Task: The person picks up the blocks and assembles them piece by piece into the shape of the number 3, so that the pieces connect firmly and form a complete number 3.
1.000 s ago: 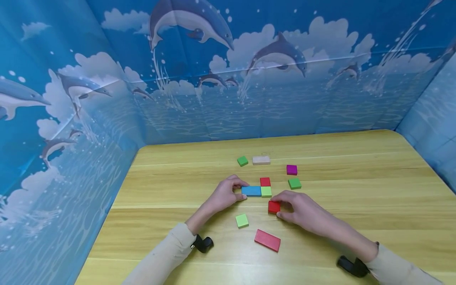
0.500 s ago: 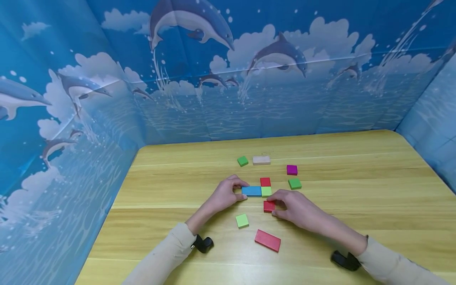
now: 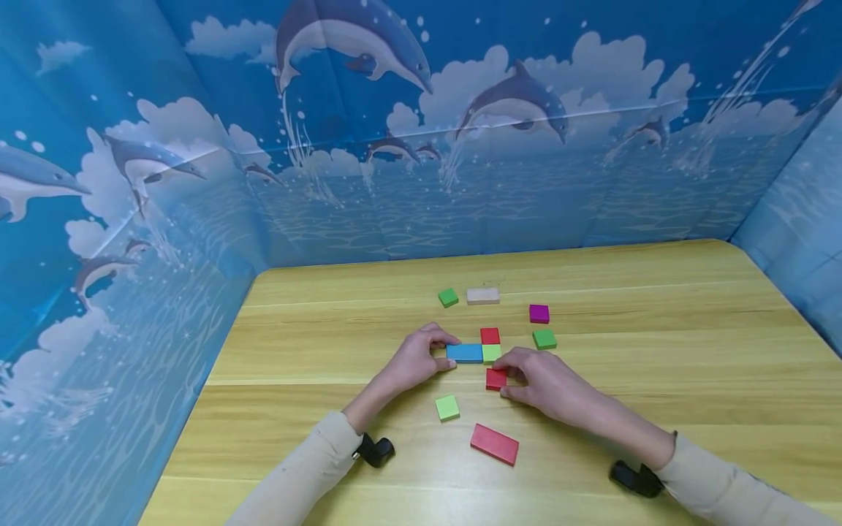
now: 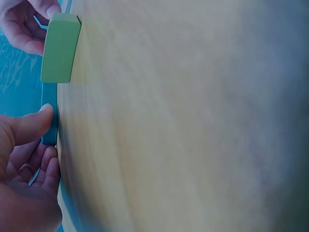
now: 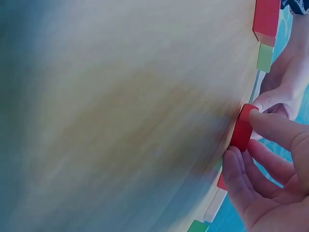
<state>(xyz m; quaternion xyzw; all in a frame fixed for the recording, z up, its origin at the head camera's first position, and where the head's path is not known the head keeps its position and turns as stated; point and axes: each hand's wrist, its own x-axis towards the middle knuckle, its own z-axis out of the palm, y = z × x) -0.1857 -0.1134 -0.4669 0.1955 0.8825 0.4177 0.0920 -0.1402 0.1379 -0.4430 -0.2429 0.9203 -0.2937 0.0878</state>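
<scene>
- Our left hand (image 3: 421, 352) has its grip on the left end of the blue rectangular block (image 3: 464, 353), pinching it between thumb and fingers.
- Our right hand (image 3: 549, 380) pinches the near red square block (image 3: 495, 379); whether this block rests fully on the surface (image 3: 658, 329), we cannot tell.
- The blue block touches the light green square block (image 3: 491, 354) at its right, and the far red square block (image 3: 490, 336) lies just behind the green one.
- The near red block is just in front of the light green one, with a narrow gap between them.
- We judge that a too strong push from the right hand could knock the light green block out of line, because the fingertips are so close to it.
- If the left grip would loosen or twist, the blue block could turn and open the joint.
</scene>
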